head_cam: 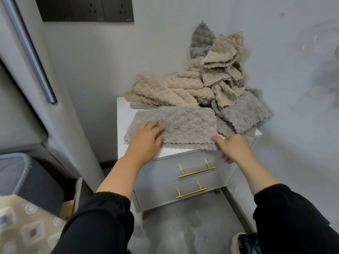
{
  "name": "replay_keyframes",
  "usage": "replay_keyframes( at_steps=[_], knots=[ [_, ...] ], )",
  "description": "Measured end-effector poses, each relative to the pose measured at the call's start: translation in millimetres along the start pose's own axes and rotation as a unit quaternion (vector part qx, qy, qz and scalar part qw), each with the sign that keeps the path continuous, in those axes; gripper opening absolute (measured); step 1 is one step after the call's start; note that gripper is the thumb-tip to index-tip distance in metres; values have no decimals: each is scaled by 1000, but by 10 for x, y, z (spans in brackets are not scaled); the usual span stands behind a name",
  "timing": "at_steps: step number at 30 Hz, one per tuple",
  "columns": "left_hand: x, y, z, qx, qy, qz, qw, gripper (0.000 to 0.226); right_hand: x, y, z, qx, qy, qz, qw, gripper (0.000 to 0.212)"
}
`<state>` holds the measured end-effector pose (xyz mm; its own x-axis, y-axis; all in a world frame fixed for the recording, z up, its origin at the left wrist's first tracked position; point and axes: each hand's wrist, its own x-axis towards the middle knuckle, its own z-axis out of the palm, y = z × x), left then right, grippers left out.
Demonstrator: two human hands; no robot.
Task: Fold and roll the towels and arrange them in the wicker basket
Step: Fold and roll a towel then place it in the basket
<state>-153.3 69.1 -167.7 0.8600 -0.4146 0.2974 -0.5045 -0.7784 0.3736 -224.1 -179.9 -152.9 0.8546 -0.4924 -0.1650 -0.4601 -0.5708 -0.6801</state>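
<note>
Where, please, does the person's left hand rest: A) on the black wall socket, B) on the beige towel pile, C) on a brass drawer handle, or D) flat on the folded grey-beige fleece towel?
D: the left hand lies flat on the folded grey-beige fleece towel atop the white nightstand.

I face a white cabinet [123,114] with two brass-handled drawers [161,173], grey walls [102,61] behind, black sockets [88,9] upper left, grey floor [183,235] below.
</note>
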Motion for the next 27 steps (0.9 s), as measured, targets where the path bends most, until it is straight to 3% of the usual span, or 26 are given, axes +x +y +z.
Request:
replay_keyframes(
  at_steps=[2,4,6,9,12,14,17,19,22,24,27],
  knots=[
    [-18,49,54,24,-36,12,999,37,-26,-3,18,56,-57,32,996,54],
    [-35,94,34,28,-33,22,999,32,-29,-12,33,132,-62,36,989,41],
    [-39,162,-36,5,-33,14,999,25,5,-19,16,174,-3,2,985,31],
    [-34,320,-125,-5,-76,13,997,33,-10,-92,-56,187,99,-59,976,18],
    [-77,524,-235,-209,-175,-18,962,36,-128,-193,-151,246,101,-99,959,17],
    [-98,608,-326,-336,-134,-52,931,30,-223,-271,-243,299,69,-134,942,24],
    [-57,609,-425,-374,54,-65,924,6,-387,-371,-426,349,1,-200,916,31],
    [-30,549,-457,-433,34,-51,899,44,-495,-409,-537,365,-49,-243,898,36],
    [-59,517,-378,-526,-107,-20,843,108,-608,-456,-642,329,-108,-299,889,39],
    [-89,546,-258,-542,-170,-13,823,125,-646,-466,-674,292,-144,-323,889,39],
    [-129,628,-119,-576,-240,-4,781,126,-685,-484,-699,258,-184,-332,889,42]
  ],
)
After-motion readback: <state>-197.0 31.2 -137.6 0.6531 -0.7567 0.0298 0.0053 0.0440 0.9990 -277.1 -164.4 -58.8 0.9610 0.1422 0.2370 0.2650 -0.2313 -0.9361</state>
